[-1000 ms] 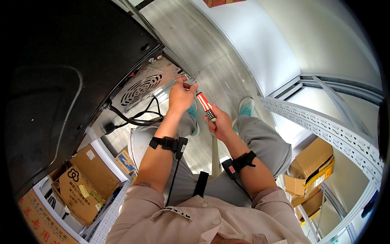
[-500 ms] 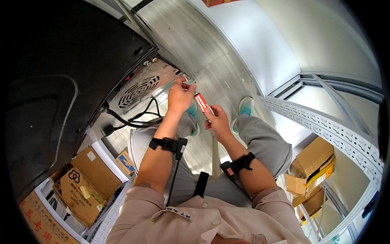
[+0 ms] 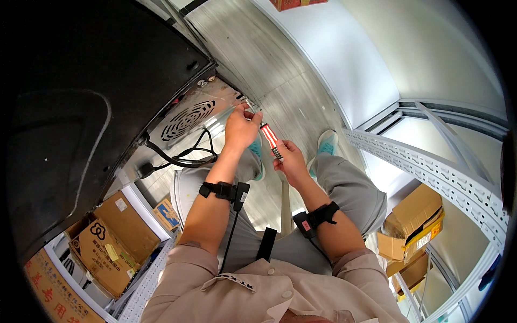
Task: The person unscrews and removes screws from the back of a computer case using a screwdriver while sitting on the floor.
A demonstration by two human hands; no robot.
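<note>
My right hand is closed on the lower end of a screwdriver, whose handle has red and white stripes and a dark dotted end. The screwdriver slants up and left toward my left hand. My left hand's fingers are pinched together around where the shaft runs; they hide most of it. Just beyond those fingers lies the corner of a metal panel with a round slotted vent. The panel belongs to a large black-sided appliance on the left. Where the tip rests is hidden.
A black power cable with its plug loops beside my left forearm. Cartons sit on a shelf at lower left. On the right stands a white perforated shelf frame with open cardboard boxes. My shoes rest on the floor.
The right hand has slipped slightly down the handle, so its dark dotted end now shows. The appliance and panel appear shifted a little to the right in view. The left hand stays pinched.
</note>
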